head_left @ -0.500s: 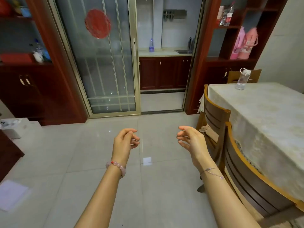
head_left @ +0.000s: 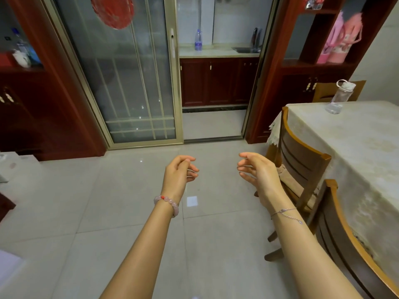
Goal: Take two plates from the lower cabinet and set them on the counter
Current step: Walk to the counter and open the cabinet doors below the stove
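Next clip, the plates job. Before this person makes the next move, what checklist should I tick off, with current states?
1. Left hand free: ok, loosely curled, holding nothing.
2. Right hand free: ok, relaxed, holding nothing.
3. Way into kitchen open: ok, sliding door stands left of the gap.
4. Lower cabinet open: not ok, doors shut.
5. Plates located: cannot tell, none in view.
6. Counter has bare room: ok, only one bottle stands on the visible part.
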{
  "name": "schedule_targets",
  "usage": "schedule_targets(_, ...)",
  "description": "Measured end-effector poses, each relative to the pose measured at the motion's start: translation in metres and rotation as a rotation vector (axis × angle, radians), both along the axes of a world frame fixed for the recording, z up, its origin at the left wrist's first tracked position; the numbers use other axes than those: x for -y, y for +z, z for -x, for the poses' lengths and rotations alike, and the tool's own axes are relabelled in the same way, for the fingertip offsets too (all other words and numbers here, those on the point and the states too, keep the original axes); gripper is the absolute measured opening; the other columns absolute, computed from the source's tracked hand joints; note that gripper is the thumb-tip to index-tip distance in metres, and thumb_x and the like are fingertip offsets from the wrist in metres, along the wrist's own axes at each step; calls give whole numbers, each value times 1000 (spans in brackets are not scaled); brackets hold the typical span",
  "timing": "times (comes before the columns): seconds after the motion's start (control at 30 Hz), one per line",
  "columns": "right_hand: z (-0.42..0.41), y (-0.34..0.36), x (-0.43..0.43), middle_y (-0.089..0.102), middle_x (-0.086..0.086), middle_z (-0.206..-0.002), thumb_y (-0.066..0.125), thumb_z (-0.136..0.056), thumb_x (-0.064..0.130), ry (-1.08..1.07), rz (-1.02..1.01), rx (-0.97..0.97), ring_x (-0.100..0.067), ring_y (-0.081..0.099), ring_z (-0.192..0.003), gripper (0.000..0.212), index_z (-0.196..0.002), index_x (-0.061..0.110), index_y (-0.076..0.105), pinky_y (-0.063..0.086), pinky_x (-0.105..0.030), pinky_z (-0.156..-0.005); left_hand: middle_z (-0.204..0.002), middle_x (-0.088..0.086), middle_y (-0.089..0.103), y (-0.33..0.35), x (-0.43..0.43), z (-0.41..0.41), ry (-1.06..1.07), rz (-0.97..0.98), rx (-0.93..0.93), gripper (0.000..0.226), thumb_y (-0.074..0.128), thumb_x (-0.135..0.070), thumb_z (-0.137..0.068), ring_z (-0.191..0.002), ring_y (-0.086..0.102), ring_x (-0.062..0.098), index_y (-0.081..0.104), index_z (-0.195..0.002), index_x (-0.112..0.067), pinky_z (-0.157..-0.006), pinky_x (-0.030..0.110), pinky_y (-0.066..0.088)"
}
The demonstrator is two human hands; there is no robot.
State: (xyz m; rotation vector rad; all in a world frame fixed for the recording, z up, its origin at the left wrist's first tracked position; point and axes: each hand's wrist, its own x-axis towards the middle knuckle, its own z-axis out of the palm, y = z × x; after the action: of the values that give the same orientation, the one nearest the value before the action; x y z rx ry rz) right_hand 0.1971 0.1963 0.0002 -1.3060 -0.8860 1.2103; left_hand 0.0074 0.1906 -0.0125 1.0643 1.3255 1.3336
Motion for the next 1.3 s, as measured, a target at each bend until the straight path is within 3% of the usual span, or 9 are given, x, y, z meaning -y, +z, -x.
schedule_targets(0.53,-1,-22,-240,63,1,-73,42,-93,11,10,41,-4,-10,61,-70,25,-88,17,66,51,-20,-70,-69,3,60,-21,-233,-6,-48,63,-26,22,37,-9,-94,-58,57,9,59,-92,-12,-61,19,52)
schedule_targets(0.67,-16,-30,-318,63,1,-76,43,-93,13,50,35,11,-10,61,-71,24,-95,16,66,51,-23,-75,-69,3,60,-31,-308,-22,-26,91,-25,25,36,-9,-94,-57,58,8,60,-89,-14,-62,20,52)
schedule_targets(1.0,-57,-28,-515,66,4,-71,42,-92,13,107,73,15,-10,62,-71,28,-87,19,68,50,-20,-68,-67,1,61,-24,-498,-61,35,123,24,29,37,-9,-94,-53,59,6,61,-80,-19,-64,23,52)
schedule_targets(1.3,-67,-38,-675,64,1,-72,43,-93,13,97,104,13,-12,62,-70,25,-89,16,68,52,-22,-71,-68,1,63,-38,-672,-74,-9,116,31,25,38,-11,-94,-56,62,4,62,-88,-14,-64,20,55)
